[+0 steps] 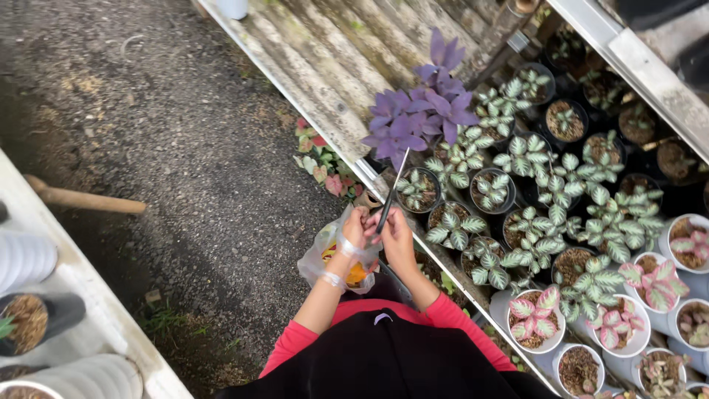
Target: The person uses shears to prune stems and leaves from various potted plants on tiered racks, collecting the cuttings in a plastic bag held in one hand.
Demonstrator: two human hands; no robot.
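Note:
My left hand and my right hand are close together in front of my chest, over the edge of a plant bench. Between them they hold the lower end of a long thin dark tool that points up and away toward a purple-leaved plant. A clear plastic bag with yellow and orange contents hangs from my left wrist. My sleeves are red and I wear a black apron. A black pot with a green-and-white plant stands just beyond the tool.
Several black and white pots of green-white and pink-leaved plants fill the bench on the right. A grey corrugated sheet lies behind it. Gravel ground is on the left, with a wooden handle and white pots on another bench.

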